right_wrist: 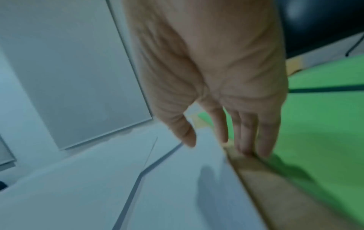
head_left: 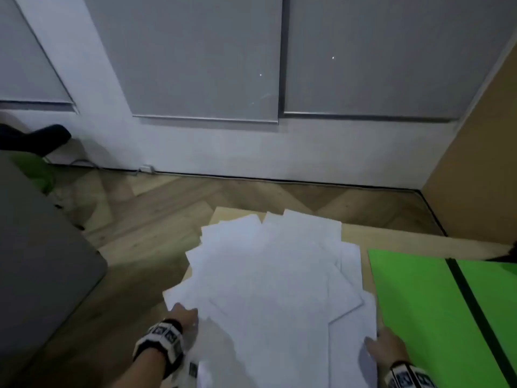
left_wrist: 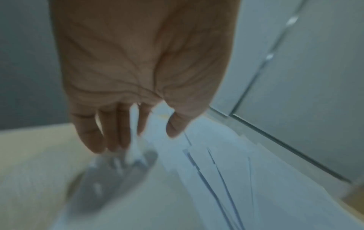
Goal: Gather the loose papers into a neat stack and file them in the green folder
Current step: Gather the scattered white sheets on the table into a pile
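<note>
Loose white papers (head_left: 274,278) lie fanned across the desk (head_left: 391,236), beside the open green folder (head_left: 419,298) on the right. The left hand (head_left: 183,315), fingers extended, touches the pile's left edge; the right hand (head_left: 387,345), fingers straight, rests at its right edge, holding nothing.

Your loose papers (head_left: 268,275) are plain white paper, matt and smooth, fanned across the desk (head_left: 391,236), whose top looks like pale matt wood. At the desk's right edge the green folder (head_left: 414,298) is flat matt card or plastic, cannot tell which. The floor (head_left: 156,208) is wood-look herringbone.
</note>
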The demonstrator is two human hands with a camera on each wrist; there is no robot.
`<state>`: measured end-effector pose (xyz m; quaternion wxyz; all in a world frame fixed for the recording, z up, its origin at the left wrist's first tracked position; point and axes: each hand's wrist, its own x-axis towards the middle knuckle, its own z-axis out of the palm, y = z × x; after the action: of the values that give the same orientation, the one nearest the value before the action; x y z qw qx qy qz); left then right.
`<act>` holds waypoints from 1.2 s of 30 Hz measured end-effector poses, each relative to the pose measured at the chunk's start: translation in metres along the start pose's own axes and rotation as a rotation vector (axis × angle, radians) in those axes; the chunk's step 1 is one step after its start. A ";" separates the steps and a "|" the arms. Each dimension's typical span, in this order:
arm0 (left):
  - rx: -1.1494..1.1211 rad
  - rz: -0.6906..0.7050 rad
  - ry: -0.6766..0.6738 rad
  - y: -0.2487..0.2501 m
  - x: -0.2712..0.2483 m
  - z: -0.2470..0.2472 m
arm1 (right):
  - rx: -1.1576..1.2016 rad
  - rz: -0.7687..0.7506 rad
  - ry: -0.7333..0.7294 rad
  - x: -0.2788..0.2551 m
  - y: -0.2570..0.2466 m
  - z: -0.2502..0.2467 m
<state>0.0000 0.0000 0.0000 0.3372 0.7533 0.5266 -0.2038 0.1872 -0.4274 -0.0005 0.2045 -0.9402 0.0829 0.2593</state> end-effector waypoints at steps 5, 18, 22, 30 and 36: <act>-0.027 -0.241 0.189 0.016 -0.035 -0.009 | 0.180 0.161 0.004 -0.002 -0.022 0.007; -0.374 0.081 0.323 0.003 -0.017 -0.002 | 0.585 0.048 0.042 -0.024 -0.040 0.044; -0.533 0.064 0.311 0.004 -0.019 -0.006 | 0.577 0.016 0.028 -0.021 -0.032 0.042; -0.628 0.075 0.155 0.015 -0.011 -0.009 | 0.656 0.043 0.110 -0.013 -0.019 0.026; -0.740 0.040 0.043 0.048 -0.019 0.004 | 0.594 0.038 0.236 -0.020 -0.038 0.040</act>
<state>0.0384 -0.0261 0.0239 0.5797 0.5945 0.5568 0.0228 0.1626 -0.3749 -0.0083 0.4541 -0.8614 0.1956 0.1165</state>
